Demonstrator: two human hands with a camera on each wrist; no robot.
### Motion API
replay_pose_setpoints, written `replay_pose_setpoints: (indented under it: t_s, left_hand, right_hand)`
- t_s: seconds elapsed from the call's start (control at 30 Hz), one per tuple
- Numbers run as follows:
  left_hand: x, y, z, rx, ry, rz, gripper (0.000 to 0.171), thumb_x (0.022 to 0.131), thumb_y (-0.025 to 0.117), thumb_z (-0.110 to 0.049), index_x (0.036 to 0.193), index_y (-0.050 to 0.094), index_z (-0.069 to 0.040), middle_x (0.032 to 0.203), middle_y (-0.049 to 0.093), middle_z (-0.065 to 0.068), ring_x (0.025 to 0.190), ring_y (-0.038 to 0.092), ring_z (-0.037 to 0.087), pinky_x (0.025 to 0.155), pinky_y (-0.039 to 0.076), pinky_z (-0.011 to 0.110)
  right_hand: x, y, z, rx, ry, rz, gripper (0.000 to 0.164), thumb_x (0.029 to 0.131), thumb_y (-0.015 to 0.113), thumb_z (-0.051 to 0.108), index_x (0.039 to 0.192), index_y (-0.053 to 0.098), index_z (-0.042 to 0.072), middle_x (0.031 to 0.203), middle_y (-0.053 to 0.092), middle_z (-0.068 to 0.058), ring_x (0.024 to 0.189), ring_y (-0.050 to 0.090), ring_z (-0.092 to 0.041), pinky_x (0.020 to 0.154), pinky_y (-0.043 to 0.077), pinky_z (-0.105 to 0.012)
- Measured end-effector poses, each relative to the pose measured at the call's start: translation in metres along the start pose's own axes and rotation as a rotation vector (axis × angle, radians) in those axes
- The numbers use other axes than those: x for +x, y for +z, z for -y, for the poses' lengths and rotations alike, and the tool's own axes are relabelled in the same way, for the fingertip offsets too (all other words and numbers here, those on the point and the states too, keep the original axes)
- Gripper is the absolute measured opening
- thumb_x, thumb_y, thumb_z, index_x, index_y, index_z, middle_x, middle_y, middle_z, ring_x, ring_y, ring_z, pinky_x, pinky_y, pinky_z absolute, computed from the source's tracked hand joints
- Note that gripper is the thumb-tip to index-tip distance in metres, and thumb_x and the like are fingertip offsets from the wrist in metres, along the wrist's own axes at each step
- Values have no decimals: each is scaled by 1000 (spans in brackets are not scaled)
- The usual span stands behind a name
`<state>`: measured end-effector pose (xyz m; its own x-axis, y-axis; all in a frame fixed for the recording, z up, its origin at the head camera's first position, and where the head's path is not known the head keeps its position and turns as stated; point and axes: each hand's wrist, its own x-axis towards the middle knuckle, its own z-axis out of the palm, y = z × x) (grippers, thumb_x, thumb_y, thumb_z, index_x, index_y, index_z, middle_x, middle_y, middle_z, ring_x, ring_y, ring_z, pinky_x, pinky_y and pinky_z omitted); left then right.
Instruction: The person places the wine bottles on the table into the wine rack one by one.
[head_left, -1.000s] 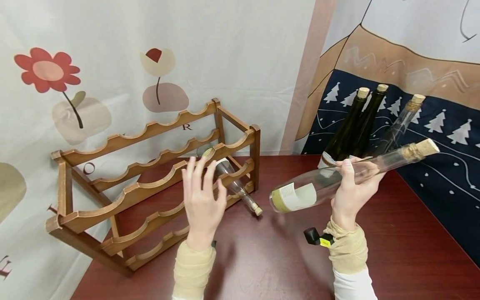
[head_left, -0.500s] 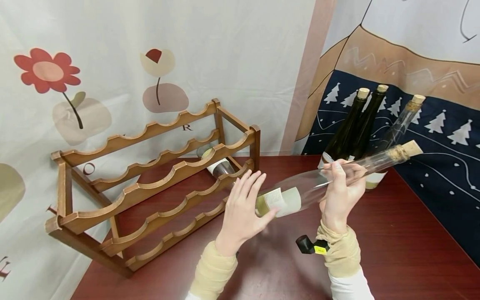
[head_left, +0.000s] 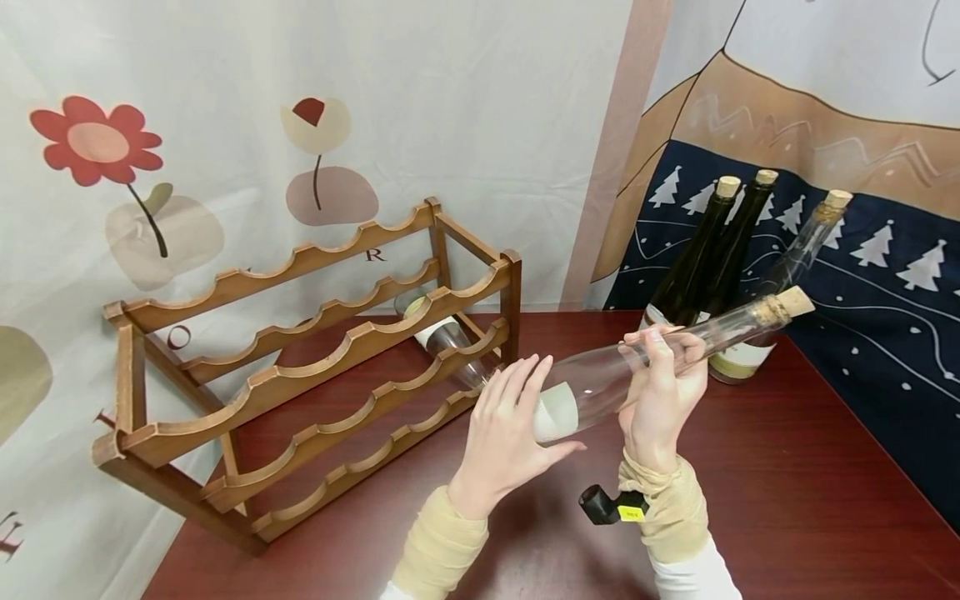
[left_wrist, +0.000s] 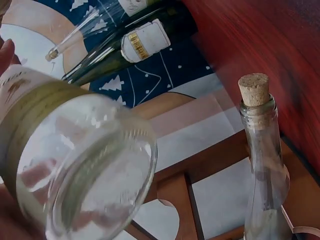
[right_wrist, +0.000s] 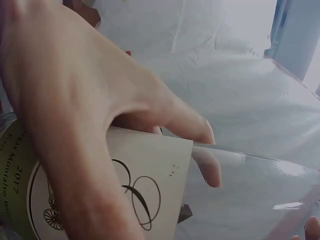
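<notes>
A clear glass wine bottle (head_left: 603,379) with a cork and a pale label is held tilted above the table, cork end up to the right. My right hand (head_left: 660,400) grips it round the shoulder and neck. Around the labelled base end lies my left hand (head_left: 506,433), thumb below and fingers over the far side; the right wrist view shows this left hand (right_wrist: 65,110) spanning the label (right_wrist: 155,185). The bottle's round base (left_wrist: 107,170) fills the left of the left wrist view. Another corked clear bottle (head_left: 448,337) lies in the rack's lower right place.
A wooden wine rack (head_left: 262,385) stands left on the dark red table (head_left: 810,500). Two dark green corked bottles (head_left: 690,267) and a clear corked bottle (head_left: 795,254) stand at the back right. Printed cloth (head_left: 465,108) hangs behind.
My left hand has moved right from in front of the rack onto the bottle's base end. The right hand has brought the bottle leftward and slightly down. The lying bottle sits further back in the rack.
</notes>
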<state>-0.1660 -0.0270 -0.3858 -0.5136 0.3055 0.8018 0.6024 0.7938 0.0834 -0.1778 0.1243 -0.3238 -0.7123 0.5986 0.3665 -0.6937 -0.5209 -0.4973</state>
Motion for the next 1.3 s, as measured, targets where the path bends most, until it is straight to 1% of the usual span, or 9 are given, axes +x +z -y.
replay_pose_setpoints:
  t_s: [0.17,0.37,0.63,0.77,0.9,1.03,1.17,1.23,1.3]
  left_hand:
    - [-1,2,-1,13,-12,-21,110,47,83,-66,138,47,-15,127,60,6,110,60,23,91,51,36]
    - [-1,3,-1,37,-15,-65,101,46,88,-49,134,50,-17,117,63,5,97,63,22,79,52,34]
    - [-2,-1,-1,32,-45,-29,100,42,89,-39,132,51,-18,110,63,4,93,63,21,76,51,33]
    - [-2,-4,-1,17,-79,-11,100,41,89,-38,131,52,-17,107,64,4,90,64,21,77,52,33]
    - [-1,-6,2,4,-103,-5,100,39,89,-39,130,53,-17,105,65,4,89,64,22,76,53,34]
    - [-1,-9,6,4,-129,7,100,39,90,-38,130,53,-19,104,65,4,88,64,22,74,53,33]
    - [-1,-13,11,5,-143,20,99,39,89,-36,129,54,-20,104,66,4,86,64,22,72,52,34]
    - [0,-16,13,6,-144,29,98,38,89,-35,129,55,-21,104,66,4,85,65,22,72,52,34]
    - [1,-18,15,11,-142,44,98,38,89,-35,129,55,-21,104,67,3,84,65,22,71,52,34]
  right_hand:
    - [-3,2,-1,13,6,12,10,85,60,-4,88,52,1,82,59,-8,66,63,-21,64,55,-30]
    - [-4,3,-2,14,17,12,9,85,60,-2,87,53,3,81,60,-8,67,63,-20,64,55,-30]
    - [-4,3,0,29,83,81,13,86,62,-1,92,50,1,77,61,-12,69,64,-22,66,54,-32]
    - [0,0,1,-46,146,158,11,89,59,1,95,50,4,79,63,-9,74,66,-19,68,57,-30]
    - [6,-4,4,-173,203,256,6,92,54,2,97,52,5,86,65,-6,82,68,-17,73,58,-30]
    - [13,-11,9,-378,252,352,9,93,52,1,100,55,6,93,66,-3,89,67,-13,78,57,-27]
    - [23,-20,20,-639,278,490,12,92,56,4,103,59,9,97,67,6,93,63,-6,83,53,-18]
    - [29,-26,27,-806,263,593,17,90,60,6,107,59,7,99,65,11,95,60,0,83,50,-12]
    - [35,-30,33,-984,223,703,28,87,65,8,114,57,6,105,64,9,98,57,6,82,47,-8]
